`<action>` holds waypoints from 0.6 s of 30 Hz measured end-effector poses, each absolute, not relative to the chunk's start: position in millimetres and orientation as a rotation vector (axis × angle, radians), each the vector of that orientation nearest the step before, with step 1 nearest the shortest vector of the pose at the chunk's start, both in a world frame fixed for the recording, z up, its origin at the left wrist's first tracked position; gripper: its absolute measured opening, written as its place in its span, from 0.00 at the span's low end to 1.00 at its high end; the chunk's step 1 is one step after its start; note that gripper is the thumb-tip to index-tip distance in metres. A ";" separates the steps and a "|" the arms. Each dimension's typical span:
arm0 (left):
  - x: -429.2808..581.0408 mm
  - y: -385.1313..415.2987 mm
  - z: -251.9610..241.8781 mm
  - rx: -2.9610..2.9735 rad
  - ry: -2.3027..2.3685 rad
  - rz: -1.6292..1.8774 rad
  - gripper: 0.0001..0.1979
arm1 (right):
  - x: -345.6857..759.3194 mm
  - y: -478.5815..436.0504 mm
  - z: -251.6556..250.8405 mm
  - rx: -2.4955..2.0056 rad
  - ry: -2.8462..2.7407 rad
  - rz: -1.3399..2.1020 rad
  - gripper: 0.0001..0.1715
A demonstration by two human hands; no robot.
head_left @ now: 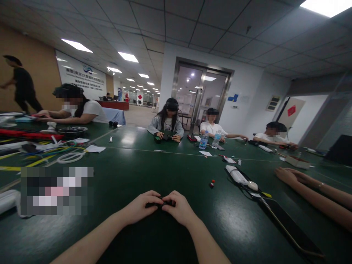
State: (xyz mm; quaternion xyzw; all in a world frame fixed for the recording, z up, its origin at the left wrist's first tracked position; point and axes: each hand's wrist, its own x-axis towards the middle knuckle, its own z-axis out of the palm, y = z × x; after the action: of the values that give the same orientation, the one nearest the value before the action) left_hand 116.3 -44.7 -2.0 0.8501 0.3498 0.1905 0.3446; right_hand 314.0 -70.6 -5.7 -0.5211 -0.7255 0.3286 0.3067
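My left hand [141,207] and my right hand [178,208] meet over the dark green table [132,172] near its front edge. Both have their fingers curled round a small black object [158,204] held between them, thumbs close together. Most of the object is hidden by the fingers, and I cannot make out what it is. A small red and black part [212,183] lies on the table beyond my right hand.
A co-worker's forearms [310,189] rest on the table at the right, beside a long black strip [288,225] and a white device [239,176]. Cables and a white ring [70,157] clutter the left. Several people sit at the far side, with two water bottles [204,140].
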 end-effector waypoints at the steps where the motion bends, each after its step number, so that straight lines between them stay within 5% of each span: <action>1: 116.5 -45.4 -0.7 2.213 0.907 0.480 0.14 | 314.3 -70.2 -6.2 -1.378 -1.917 0.875 0.12; 11: 105.6 -38.5 0.4 2.318 0.970 0.480 0.16 | 323.0 -67.3 -8.8 -1.382 -1.836 0.860 0.17; 18: 32.4 1.2 -11.0 2.176 1.667 0.609 0.19 | 343.7 -58.6 -13.6 -1.455 -1.651 0.871 0.15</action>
State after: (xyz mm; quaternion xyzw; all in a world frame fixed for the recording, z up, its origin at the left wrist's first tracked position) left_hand 32.4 1.2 -11.0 0.7641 0.5856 0.2138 0.1660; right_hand 343.7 -58.6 -13.6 -0.5690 -0.6460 0.3408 0.3778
